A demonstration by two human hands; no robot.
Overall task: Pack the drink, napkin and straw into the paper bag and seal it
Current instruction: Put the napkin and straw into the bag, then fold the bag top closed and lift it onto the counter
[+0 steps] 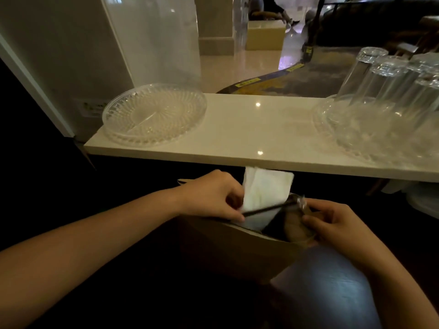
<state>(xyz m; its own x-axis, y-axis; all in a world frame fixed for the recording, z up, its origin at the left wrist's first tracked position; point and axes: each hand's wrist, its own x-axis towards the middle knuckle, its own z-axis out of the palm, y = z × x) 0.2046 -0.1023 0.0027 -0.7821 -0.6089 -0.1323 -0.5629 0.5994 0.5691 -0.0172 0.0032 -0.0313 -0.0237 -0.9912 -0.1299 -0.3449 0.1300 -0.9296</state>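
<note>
A brown paper bag (235, 252) sits open below the counter edge, resting by my lap. My left hand (211, 195) pinches a white napkin (263, 188) together with a thin dark straw (266, 208), both poking up out of the bag's mouth. My right hand (332, 224) grips the bag's right rim. Something brownish shows deep inside the bag; whether it is the drink I cannot tell.
A white counter (249, 138) runs across just above the bag. A clear ribbed plate (154, 115) lies on its left end. At the right, a second clear dish (370, 129) carries several upturned glasses (384, 79). My knee in blue cloth (325, 286) is under the bag.
</note>
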